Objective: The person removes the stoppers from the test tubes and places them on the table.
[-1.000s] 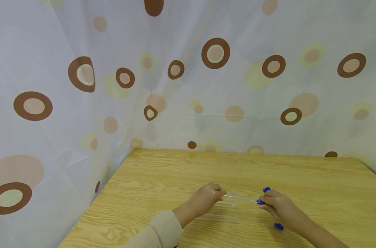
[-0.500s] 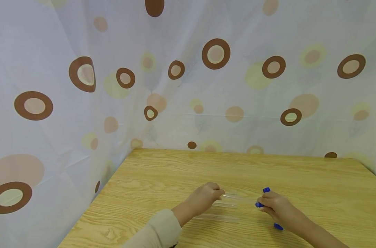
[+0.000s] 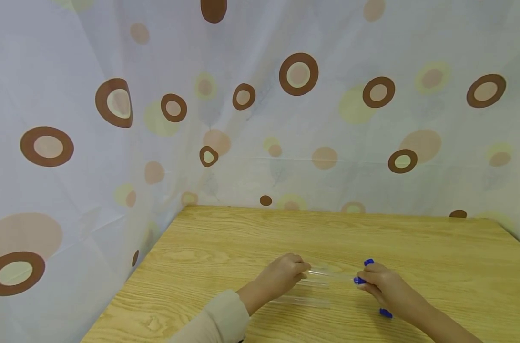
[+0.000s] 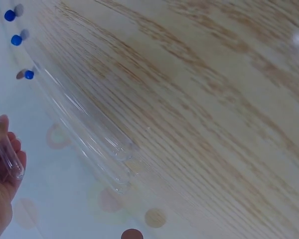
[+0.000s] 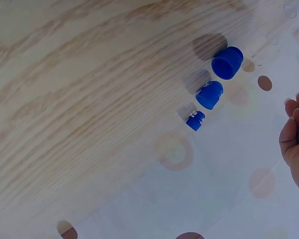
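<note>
A clear test tube [image 3: 324,273] is held level by my left hand [image 3: 281,276], gripped near its rounded closed end. In the left wrist view, fingers and thumb wrap this tube [image 4: 10,159]. My right hand [image 3: 386,288] pinches a blue cap [image 3: 359,280] at the tube's open end. Below the left hand, more clear test tubes [image 3: 302,301] lie on the table; their rounded ends show in the left wrist view. Beyond the right hand lies a loose blue cap [image 3: 369,262], and nearer is another blue cap [image 3: 386,313].
The wood-grain table [image 3: 225,238] carries everything. In the right wrist view three loose caps [image 5: 210,94] stand in a row. A patterned white curtain [image 3: 242,176] hangs behind the table and along its left side.
The pinched cap dips slightly and comes back up as the right fingers shift a little. The left hand keeps its hold on the tube almost without moving.
</note>
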The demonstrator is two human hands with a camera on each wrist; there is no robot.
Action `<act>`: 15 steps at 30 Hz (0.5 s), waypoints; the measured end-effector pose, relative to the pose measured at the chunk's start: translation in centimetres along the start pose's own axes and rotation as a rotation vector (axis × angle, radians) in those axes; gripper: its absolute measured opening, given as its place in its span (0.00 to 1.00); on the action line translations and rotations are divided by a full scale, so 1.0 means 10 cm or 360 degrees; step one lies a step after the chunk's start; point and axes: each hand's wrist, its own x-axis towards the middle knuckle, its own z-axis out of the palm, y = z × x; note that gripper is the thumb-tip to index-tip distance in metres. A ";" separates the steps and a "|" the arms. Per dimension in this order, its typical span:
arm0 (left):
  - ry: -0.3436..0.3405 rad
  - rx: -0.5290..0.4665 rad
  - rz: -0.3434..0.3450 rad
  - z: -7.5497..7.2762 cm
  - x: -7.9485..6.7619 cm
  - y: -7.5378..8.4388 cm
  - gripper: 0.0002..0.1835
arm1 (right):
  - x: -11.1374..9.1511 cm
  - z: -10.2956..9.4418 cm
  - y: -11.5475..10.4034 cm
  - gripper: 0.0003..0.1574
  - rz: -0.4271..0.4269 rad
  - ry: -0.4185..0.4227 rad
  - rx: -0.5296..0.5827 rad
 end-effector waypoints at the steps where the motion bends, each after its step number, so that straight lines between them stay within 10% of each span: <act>1: -0.0003 -0.0032 -0.0008 0.00 0.00 0.00 0.12 | 0.00 0.00 0.01 0.14 -0.0009 0.0008 0.0004; 15: -0.0007 -0.0025 -0.0046 0.01 -0.02 0.03 0.10 | -0.01 0.00 -0.05 0.14 0.0167 -0.0087 -0.0008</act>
